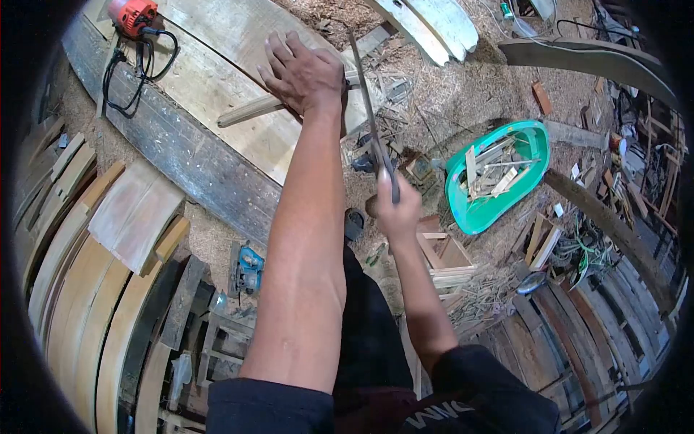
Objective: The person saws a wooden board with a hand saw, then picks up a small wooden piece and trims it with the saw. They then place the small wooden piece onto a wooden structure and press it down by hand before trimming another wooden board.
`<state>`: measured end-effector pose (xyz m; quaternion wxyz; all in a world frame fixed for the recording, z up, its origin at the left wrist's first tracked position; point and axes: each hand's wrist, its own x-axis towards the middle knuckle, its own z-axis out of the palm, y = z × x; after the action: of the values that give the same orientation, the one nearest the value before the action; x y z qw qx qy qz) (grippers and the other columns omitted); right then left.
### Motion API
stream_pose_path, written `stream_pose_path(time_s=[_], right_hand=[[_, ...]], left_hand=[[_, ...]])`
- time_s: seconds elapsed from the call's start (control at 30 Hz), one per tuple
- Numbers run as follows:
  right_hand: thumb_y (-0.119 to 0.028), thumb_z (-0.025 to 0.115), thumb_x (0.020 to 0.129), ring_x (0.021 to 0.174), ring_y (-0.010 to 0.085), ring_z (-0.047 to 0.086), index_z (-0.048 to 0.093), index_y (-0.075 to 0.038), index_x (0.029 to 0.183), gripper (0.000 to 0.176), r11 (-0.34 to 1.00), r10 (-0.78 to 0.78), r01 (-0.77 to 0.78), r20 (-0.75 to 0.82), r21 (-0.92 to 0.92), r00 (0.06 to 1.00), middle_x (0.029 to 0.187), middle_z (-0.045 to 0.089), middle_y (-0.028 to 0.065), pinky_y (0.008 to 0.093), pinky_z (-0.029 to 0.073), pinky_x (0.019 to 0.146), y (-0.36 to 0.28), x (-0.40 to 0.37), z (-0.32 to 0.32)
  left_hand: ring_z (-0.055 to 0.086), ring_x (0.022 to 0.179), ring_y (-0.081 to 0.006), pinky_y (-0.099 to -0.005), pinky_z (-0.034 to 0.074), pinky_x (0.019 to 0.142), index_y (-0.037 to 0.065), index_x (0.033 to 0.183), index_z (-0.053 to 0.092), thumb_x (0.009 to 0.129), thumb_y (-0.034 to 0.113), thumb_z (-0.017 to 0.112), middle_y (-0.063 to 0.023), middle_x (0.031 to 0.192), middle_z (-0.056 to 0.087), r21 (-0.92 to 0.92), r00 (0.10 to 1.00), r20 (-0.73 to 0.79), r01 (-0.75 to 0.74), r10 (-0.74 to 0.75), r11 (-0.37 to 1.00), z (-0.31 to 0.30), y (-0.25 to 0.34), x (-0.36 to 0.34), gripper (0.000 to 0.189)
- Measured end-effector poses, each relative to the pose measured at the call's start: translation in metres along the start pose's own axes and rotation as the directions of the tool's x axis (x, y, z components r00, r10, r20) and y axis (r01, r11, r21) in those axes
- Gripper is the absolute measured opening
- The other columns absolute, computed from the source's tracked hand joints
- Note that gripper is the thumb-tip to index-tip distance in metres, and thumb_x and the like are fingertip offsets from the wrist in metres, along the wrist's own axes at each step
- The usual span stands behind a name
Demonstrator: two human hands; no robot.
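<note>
My left hand [307, 76] bears down on a wooden strip [249, 112], pinning it against a broad wooden plank [210, 76]. Its fingers reach past the strip onto the plank, and the thumb is hidden. The strip runs under the palm, and its far end shows at the plank's right edge. My right hand [399, 210] is wrapped around the handle of a handsaw [370, 116]. The long narrow blade points away from me and overlaps the strip's right end in this view.
A red power tool [132, 16] with a black cord sits on the plank's far left. A green tub [463, 217] of wood scraps stands right. A blue power tool [249, 269] lies below the plank. Curved boards [79, 289] are stacked left; sawdust covers the ground.
</note>
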<state>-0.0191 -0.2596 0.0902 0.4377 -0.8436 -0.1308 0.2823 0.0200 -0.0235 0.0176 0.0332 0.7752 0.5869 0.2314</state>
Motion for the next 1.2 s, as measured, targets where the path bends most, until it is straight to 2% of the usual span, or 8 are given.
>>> stream_pose_path(time_s=[0.1,0.27,0.4,0.5,0.6,0.8,1.0,1.2], right_hand=[[-0.031,0.062,0.097,0.053,0.0095,0.046,0.06,0.0,0.074,0.038,1.0,-0.005,0.005,0.009,0.031,1.0,0.053,0.046,0.0055,0.0328,0.039,0.05,-0.02,0.029,0.01],[-0.027,0.062,0.096,0.052,0.0104,0.046,0.06,-0.001,0.074,0.034,0.999,-0.037,0.037,-0.023,0.028,0.999,0.053,0.047,0.0061,0.033,0.039,0.049,0.021,-0.04,-0.007],[-0.026,0.063,0.096,0.051,0.0095,0.048,0.065,0.0,0.079,0.031,0.999,-0.043,0.043,0.015,-0.015,0.999,0.053,0.051,0.0063,0.0318,0.042,0.05,-0.015,0.026,0.009],[-0.026,0.063,0.096,0.052,0.0091,0.047,0.065,0.0,0.079,0.03,1.0,0.016,-0.017,0.022,0.021,1.0,0.053,0.05,0.006,0.0316,0.042,0.05,-0.025,0.024,0.005],[-0.027,0.061,0.097,0.052,0.0095,0.045,0.063,-0.001,0.076,0.033,1.0,-0.007,0.007,-0.023,0.017,1.0,0.053,0.049,0.0053,0.0317,0.04,0.05,-0.01,-0.03,-0.012],[-0.026,0.062,0.097,0.052,0.01,0.043,0.058,0.001,0.072,0.038,0.999,0.041,-0.041,0.027,0.007,0.999,0.053,0.047,0.0072,0.0331,0.038,0.05,-0.036,0.03,0.004],[-0.028,0.062,0.097,0.052,0.0101,0.047,0.056,0.0,0.07,0.04,0.997,0.068,-0.068,-0.006,0.028,0.998,0.053,0.047,0.007,0.033,0.038,0.049,-0.014,-0.036,-0.02],[-0.027,0.061,0.097,0.049,0.014,0.05,0.061,0.002,0.075,0.036,0.999,-0.027,0.028,0.026,-0.029,0.999,0.054,0.053,0.0103,0.034,0.041,0.049,-0.035,0.022,0.002]], left_hand=[[0.035,0.142,-0.032,-0.0589,0.019,0.114,0.007,0.13,0.05,0.081,0.024,0.053,-0.018,0.147,0.043,-0.042,1.0,0.02,0.012,-0.012,0.999,0.002,-0.002,0.002,0.052],[0.04,0.139,-0.0292,-0.0556,0.023,0.114,0.008,0.129,0.055,0.084,0.023,0.051,-0.015,0.146,0.046,0.025,0.999,-0.031,0.011,-0.01,1.0,0.003,0.0,0.008,0.048],[0.04,0.14,-0.0288,-0.0554,0.024,0.114,0.008,0.128,0.056,0.084,0.023,0.051,-0.0146,0.146,0.046,0.028,1.0,-0.022,0.015,-0.014,1.0,0.002,0.0,0.002,0.047],[0.04,0.139,-0.0291,-0.0558,0.025,0.113,0.008,0.128,0.056,0.084,0.023,0.051,-0.0147,0.145,0.046,0.016,1.0,-0.03,0.007,-0.007,1.0,0.002,-0.001,0.002,0.047],[0.04,0.139,-0.0299,-0.0562,0.025,0.113,0.008,0.128,0.056,0.084,0.022,0.051,-0.015,0.145,0.046,0.019,1.0,-0.022,0.01,-0.01,1.0,0.002,-0.001,0.002,0.047],[0.041,0.138,-0.031,-0.0567,0.025,0.113,0.007,0.128,0.056,0.083,0.021,0.052,-0.0155,0.145,0.047,-0.015,1.0,-0.018,0.009,-0.009,1.0,-0.001,0.0,0.001,0.047],[0.042,0.137,-0.0307,-0.0559,0.025,0.113,0.007,0.127,0.057,0.083,0.021,0.052,-0.0156,0.144,0.048,0.001,0.998,-0.058,0.008,-0.008,1.0,0.005,-0.001,0.008,0.047],[0.042,0.137,-0.0314,-0.0548,0.023,0.114,0.008,0.126,0.057,0.083,0.021,0.052,-0.0147,0.144,0.048,-0.004,0.999,-0.04,0.005,-0.006,1.0,0.002,-0.001,0.002,0.046]])
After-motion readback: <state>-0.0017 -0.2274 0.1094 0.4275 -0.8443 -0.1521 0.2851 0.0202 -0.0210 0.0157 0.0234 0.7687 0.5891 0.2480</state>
